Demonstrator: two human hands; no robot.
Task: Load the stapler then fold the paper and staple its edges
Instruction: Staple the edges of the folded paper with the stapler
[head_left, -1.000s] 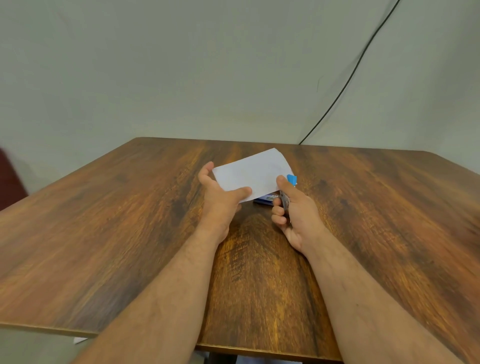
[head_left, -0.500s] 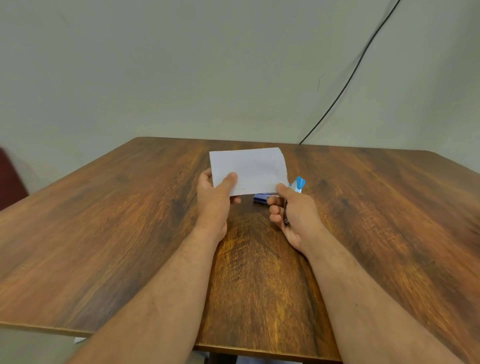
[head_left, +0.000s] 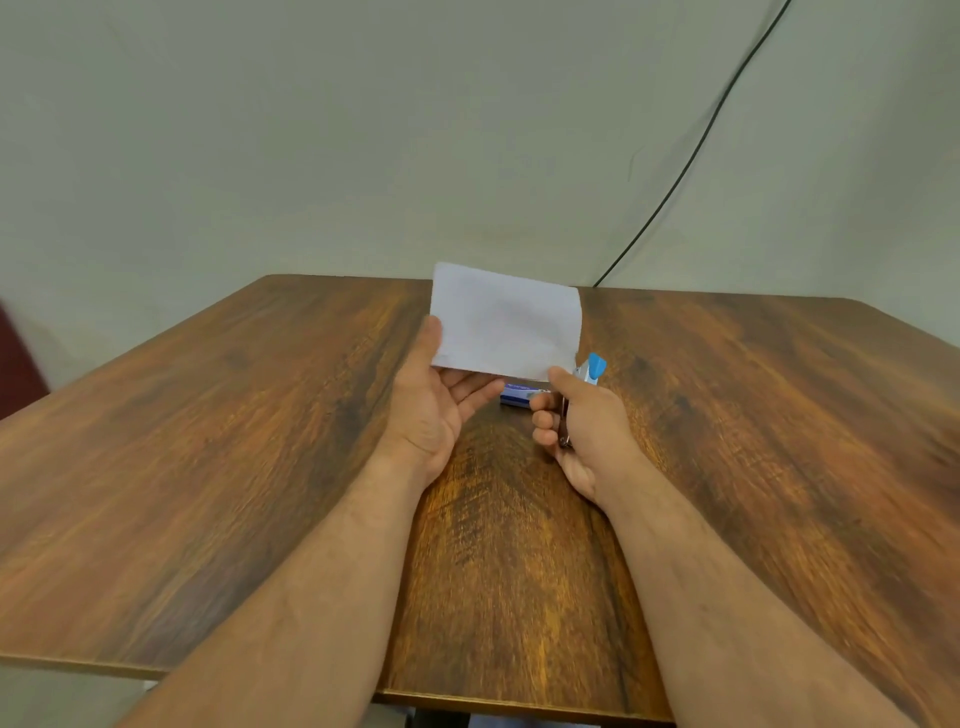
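A folded white paper (head_left: 506, 322) is held upright above the middle of the wooden table (head_left: 208, 441). My left hand (head_left: 434, 410) pinches its lower left edge, thumb on the near side and fingers behind. My right hand (head_left: 576, 426) grips a small stapler (head_left: 589, 370) with a blue tip and metal body, its nose at the paper's lower right corner. A small blue staple box (head_left: 514, 396) lies on the table behind my hands, mostly hidden.
A black cable (head_left: 691, 156) runs down the grey wall to the table's far edge. A dark red object (head_left: 15, 358) sits at the far left beyond the table. The near table edge (head_left: 519, 706) is close to my body.
My left hand has turned the paper from tilted to upright and raised it, shifting its grip to the lower left edge. My right hand with the stapler stayed at the lower right corner.
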